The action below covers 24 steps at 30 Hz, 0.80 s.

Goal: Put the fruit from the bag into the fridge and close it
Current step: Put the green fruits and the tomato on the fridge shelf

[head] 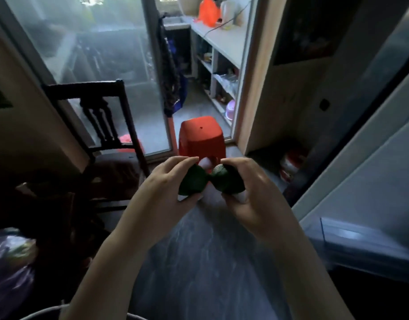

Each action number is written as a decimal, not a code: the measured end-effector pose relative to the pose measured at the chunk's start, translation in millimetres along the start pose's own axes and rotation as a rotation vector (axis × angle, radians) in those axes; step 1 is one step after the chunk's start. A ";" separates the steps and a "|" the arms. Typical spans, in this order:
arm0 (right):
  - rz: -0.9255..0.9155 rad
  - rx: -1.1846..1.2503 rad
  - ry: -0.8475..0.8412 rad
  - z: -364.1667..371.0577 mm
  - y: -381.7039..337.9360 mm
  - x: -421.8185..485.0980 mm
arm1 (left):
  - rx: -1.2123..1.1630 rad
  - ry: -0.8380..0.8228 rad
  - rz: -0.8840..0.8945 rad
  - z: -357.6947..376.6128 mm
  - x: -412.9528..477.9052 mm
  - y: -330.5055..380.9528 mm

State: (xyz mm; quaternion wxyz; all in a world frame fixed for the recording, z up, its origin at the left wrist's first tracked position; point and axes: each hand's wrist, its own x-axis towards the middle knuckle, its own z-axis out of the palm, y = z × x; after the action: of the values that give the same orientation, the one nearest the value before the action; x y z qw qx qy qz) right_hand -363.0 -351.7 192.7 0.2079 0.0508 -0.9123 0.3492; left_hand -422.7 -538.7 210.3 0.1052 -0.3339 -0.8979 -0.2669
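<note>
My left hand [161, 183] grips a dark green avocado [193, 181], and my right hand [252, 188] grips a second dark green avocado [224, 179]. Both fruits are held side by side at chest height in the middle of the view, almost touching. The fridge [372, 158] stands open at the right, its white door edge slanting down and a clear door shelf [351, 239] at the lower right. A purple plastic bag [11, 262] lies at the lower left, blurred.
A red plastic stool [201, 137] stands on the grey floor just beyond my hands. A dark wooden chair [101, 125] is at the left before a glass sliding door. White shelves [222, 72] with clutter lie through the doorway.
</note>
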 end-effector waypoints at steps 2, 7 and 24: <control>0.062 -0.014 0.041 -9.9 -3.4 -14.8 | -0.018 -0.021 0.074 5.0 3.8 8.9; 0.215 -0.102 0.132 -20.2 -10.3 -47.4 | -0.068 -0.075 0.207 20.7 7.8 22.2; 0.488 -0.418 0.414 -111.4 -48.8 -182.7 | -0.239 -0.147 0.559 36.7 -25.9 159.0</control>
State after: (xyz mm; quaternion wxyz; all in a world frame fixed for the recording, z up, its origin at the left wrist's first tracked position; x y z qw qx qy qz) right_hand -147.1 -324.7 221.5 0.3044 -0.2831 -0.8878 0.1977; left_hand -299.3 -431.7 235.1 0.0693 -0.5963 -0.7387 -0.3064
